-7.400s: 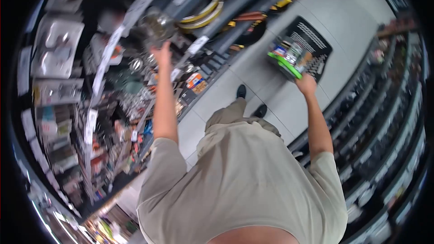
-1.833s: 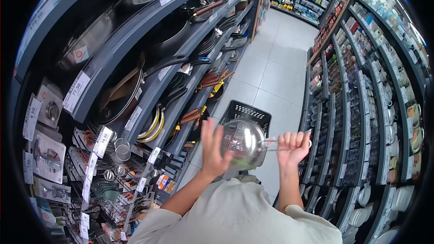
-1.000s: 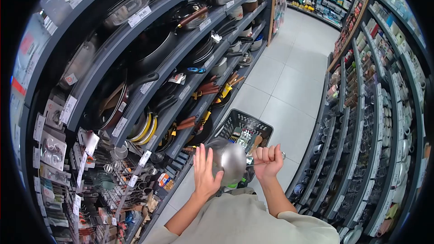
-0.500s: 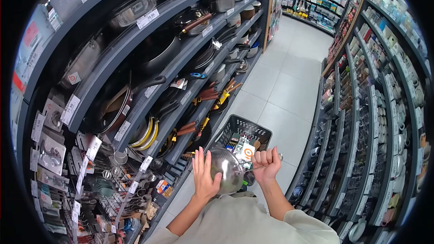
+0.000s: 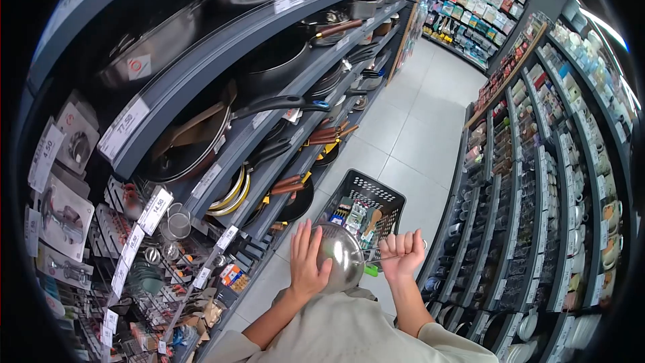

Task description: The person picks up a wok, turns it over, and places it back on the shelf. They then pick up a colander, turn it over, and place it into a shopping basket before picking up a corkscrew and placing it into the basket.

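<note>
Two tall shelving units line the aisle: the left shelving unit is loaded with pots and pans, the right shelving unit with closely packed rows of mugs, dishes and other wares. Pale floor tiles run between them. Low in the aisle, in front of the person's beige shirt, sits a black perforated basket holding several packaged goods. On the left, a dark frying pan has a wooden utensil in it.

The round-bowled metal strainer is held up before the shirt, partly covering the near end of the basket from this view. Its bowl is by the left hand, which is flattened against its left side, fingers extended close together and thumb apart. The right hand is curled into a fist around the thin handle. Smaller still are a wooden spoon inside the basket and a price label reading 77.50.
</note>
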Action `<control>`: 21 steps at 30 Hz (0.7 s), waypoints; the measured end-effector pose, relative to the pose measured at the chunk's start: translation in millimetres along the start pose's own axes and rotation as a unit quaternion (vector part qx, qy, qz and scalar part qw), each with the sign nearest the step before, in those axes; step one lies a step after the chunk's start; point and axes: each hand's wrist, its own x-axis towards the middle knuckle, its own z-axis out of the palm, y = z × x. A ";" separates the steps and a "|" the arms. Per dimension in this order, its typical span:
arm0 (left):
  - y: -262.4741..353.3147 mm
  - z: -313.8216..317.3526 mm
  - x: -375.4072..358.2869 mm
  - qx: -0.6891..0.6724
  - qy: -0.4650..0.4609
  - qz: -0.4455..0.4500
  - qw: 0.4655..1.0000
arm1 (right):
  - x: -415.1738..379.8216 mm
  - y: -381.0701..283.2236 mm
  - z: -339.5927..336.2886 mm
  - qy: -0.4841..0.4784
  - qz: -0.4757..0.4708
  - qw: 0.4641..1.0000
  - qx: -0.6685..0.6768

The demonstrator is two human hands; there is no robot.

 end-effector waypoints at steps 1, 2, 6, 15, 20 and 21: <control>-7.6 -6.6 -2.1 -0.007 0.006 0.003 1.000 | -2.3 5.9 -0.5 -0.003 0.000 1.000 -0.021; -14.4 -12.5 -4.4 -0.015 0.011 0.007 1.000 | -5.4 12.4 0.1 -0.007 -0.002 0.999 -0.042; -39.1 -34.3 -18.9 -0.036 0.019 0.010 0.999 | -21.8 47.7 14.7 -0.014 -0.047 0.996 -0.076; -70.4 -70.8 -42.2 -0.044 0.022 -0.014 0.999 | -36.1 90.3 15.0 -0.018 -0.047 0.985 -0.164; -80.6 -74.0 -56.4 -0.051 0.012 -0.022 0.998 | -33.8 92.1 34.3 0.010 0.036 0.999 -0.039; -78.5 -74.3 -57.1 -0.053 0.007 -0.026 0.998 | -33.1 93.6 32.2 0.005 0.031 0.997 -0.067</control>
